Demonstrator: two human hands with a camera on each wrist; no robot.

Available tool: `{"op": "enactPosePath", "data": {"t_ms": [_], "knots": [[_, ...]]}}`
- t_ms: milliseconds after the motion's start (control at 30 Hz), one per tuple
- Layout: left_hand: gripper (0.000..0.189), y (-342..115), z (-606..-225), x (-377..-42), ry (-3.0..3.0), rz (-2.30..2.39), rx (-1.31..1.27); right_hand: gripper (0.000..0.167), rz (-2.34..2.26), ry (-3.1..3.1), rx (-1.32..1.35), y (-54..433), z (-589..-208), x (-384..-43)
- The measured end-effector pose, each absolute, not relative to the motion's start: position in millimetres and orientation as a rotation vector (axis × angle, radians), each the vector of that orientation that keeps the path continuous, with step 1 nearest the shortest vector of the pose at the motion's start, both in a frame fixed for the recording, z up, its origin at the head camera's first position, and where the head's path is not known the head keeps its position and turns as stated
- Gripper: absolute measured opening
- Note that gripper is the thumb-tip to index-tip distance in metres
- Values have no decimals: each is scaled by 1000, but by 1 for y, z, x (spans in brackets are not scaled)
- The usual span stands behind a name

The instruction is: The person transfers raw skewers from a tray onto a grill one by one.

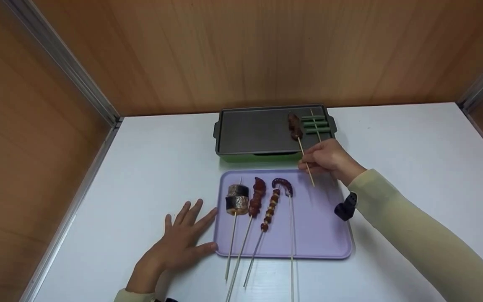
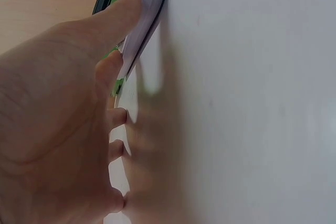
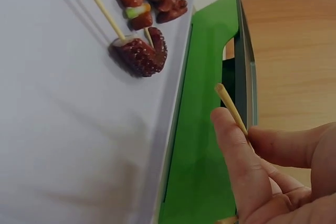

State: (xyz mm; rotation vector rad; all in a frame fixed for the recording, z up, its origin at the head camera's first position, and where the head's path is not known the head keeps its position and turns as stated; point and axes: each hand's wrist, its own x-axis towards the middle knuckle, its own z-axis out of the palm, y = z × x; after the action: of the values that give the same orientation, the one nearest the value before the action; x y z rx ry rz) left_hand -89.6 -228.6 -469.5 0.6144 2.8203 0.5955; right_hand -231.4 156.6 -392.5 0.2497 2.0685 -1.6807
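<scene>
My right hand (image 1: 329, 159) pinches the stick of a brown meat skewer (image 1: 294, 126) between thumb and fingers. The meat is over the right part of a dark grill plate (image 1: 254, 130), touching or just above it; I cannot tell which. Beside it a skewer of green vegetable pieces (image 1: 315, 124) lies on the plate. In the right wrist view the stick's end (image 3: 229, 103) pokes out past the fingertips. My left hand (image 1: 178, 243) has its fingers spread, with the thumb and a finger touching the left edge of a purple tray (image 1: 321, 226).
On the tray lie a thick black-and-silver skewer (image 1: 237, 199), a reddish-brown meat skewer (image 1: 258, 197), a skewer of small red and pale pieces (image 1: 271, 205) and a curled tentacle skewer (image 1: 283, 183). Their sticks overhang its front edge. Wooden panels (image 1: 245, 54) stand behind and beside the white table (image 1: 153, 167).
</scene>
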Motion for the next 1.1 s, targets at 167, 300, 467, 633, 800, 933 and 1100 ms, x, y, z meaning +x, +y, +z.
{"op": "enactPosePath", "data": {"t_ms": [167,300,467,633,800,933,1100], "knots": [[76,-228,-470,-90,2817,589,611,41,-1667,2060,252,157,-391,-231],[76,-229,-469,-91,2816,595,611,39,-1632,2098,227,157,-388,-230],[76,-230,-468,-90,2816,603,597,40,-1460,2284,170,156,-381,-226],[76,-230,-469,-90,2817,587,569,40,-1333,2402,107,161,-372,-219],[77,-231,-470,-90,2826,582,584,44,-1334,2431,-3,172,-358,-202],[77,-230,-472,-90,2832,580,582,43,-1369,2413,-48,181,-347,-182],[77,-231,-472,-89,2833,575,592,36,-1354,2401,-134,187,-345,-150]]}}
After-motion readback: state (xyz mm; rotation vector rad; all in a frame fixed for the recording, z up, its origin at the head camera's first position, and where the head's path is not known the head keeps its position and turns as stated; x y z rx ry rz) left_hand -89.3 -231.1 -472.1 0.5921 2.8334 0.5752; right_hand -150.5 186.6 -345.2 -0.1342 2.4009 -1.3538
